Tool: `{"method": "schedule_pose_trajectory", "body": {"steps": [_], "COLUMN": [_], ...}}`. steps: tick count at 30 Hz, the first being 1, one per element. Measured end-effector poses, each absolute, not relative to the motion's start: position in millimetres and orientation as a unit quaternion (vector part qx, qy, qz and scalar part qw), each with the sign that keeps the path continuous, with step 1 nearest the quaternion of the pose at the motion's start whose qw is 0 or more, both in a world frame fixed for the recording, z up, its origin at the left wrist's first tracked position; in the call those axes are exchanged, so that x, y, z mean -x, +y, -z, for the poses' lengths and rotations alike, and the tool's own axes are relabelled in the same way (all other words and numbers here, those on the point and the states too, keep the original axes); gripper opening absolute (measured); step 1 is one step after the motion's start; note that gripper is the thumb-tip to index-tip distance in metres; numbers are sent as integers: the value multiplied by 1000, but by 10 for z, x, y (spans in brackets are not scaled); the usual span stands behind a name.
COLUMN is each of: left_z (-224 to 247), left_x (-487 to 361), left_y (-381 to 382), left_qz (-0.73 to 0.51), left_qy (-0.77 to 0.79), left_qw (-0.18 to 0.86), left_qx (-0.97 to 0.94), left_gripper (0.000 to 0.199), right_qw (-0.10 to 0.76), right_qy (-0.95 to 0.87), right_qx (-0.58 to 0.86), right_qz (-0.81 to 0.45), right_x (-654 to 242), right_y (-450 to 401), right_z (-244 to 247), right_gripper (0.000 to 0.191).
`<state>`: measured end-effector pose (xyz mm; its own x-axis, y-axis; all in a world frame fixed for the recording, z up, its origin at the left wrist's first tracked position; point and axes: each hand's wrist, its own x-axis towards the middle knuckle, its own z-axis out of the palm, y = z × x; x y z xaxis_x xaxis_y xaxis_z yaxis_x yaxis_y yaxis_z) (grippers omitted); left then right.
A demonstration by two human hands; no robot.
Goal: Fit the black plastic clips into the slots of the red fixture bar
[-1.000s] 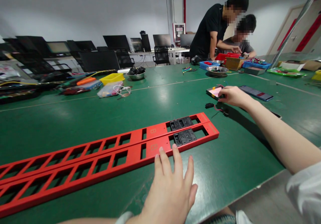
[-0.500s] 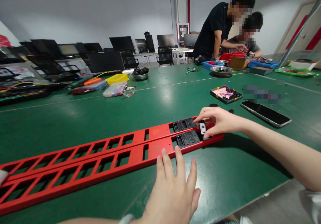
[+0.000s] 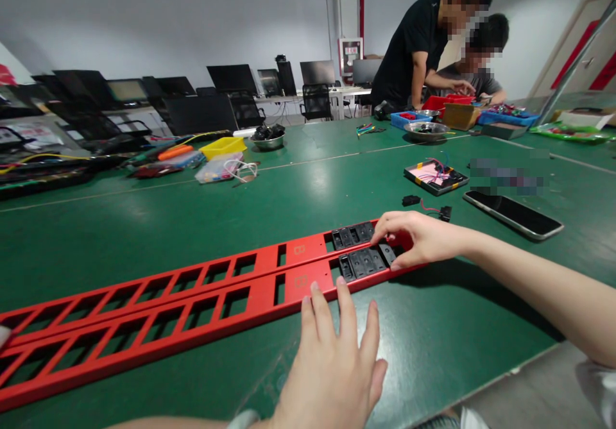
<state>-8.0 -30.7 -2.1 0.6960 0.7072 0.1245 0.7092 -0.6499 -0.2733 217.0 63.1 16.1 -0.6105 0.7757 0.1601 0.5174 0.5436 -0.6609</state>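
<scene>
Two long red slotted frames [image 3: 269, 294] lie side by side on the green table, each marked with a letter B. Black rectangular modules [image 3: 360, 266] fill part of the near frame's right-hand opening, and similar black modules [image 3: 353, 235] sit in the far one. My right hand [image 3: 423, 236] has thumb and fingers around a small black module [image 3: 386, 256], which lies at the right of the near row. Part of the opening beyond is hidden by that hand. My left hand [image 3: 332, 358] is spread, its fingertips at the near frame's front edge, holding nothing.
Behind my right hand lie a small black part with a red wire [image 3: 440, 212], a phone [image 3: 513, 214] and a tray with wires [image 3: 436, 176]. Metal bowls [image 3: 268, 139], a yellow bin [image 3: 224, 148] and bags stand farther back. Two people [image 3: 409, 50] work at the far right.
My right hand has lowered the small module, which was tilted with its light face showing; it now lies in the near frame beside the others. The left hand stays in place.
</scene>
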Motion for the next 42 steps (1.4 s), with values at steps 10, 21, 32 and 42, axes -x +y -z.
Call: {"method": "schedule_pose_trajectory", "body": {"steps": [10, 21, 32, 42], "left_z": [25, 38, 26, 40], "left_x": [73, 89, 76, 89], "left_y": [-290, -291, -291, -289], "left_qz": [-7, -5, 1, -1], "left_qy": [-392, -389, -389, -386], "left_qw": [152, 158, 160, 163], "left_qx": [907, 908, 907, 908], "left_gripper": [49, 50, 51, 50], "right_qw": [245, 250, 246, 232], "right_qy": [-817, -787, -785, -827], "right_qx": [383, 388, 392, 390], "right_qz": [-356, -409, -411, -332], "right_x": [-2180, -2210, -2205, -2193], "right_y": [664, 711, 694, 648], "right_z": [-71, -40, -65, -152], "right_gripper": [54, 57, 55, 49]}}
